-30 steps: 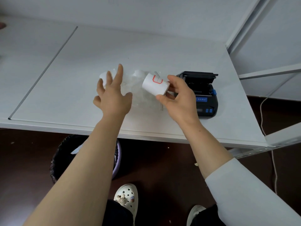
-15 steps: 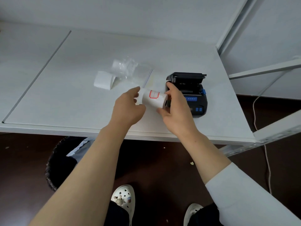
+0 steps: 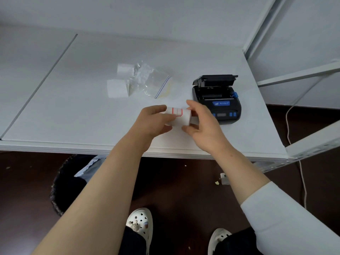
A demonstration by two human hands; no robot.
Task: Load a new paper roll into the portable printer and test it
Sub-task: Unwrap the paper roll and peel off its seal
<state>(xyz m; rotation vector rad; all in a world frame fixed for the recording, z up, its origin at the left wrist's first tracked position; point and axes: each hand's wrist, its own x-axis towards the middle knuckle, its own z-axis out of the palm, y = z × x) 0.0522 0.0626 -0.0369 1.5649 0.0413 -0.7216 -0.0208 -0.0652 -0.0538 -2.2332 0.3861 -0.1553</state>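
White paper roll (image 3: 178, 117) with red label outlines, held level above the near part of the bench (image 3: 73, 115), between both hands. Left hand (image 3: 153, 122) wrapped over the roll's left end, fingers (image 3: 158, 109) curled across the top and thumb below, closed on it. Right hand (image 3: 203, 126) at the roll's right end, fingers (image 3: 191, 105) arched over the top edge and thumb (image 3: 187, 130) under the bottom edge, pinching lightly; whether the palm touches the end face cannot be told. Roll's middle, with the red outlines, bare between the two sets of fingers.

Black portable printer (image 3: 217, 100) just right of the right hand, resting on the bench, lid (image 3: 215, 80) tipped up and back, paper bay open, blue panel and buttons on the front. Farther back and left, well apart from the hands: clear zip bag (image 3: 147, 81), crumpled, and beside it a loose white paper piece (image 3: 117, 88). Under the bench edge, dark bin (image 3: 64, 184) and white clogs (image 3: 140, 223) on the floor.
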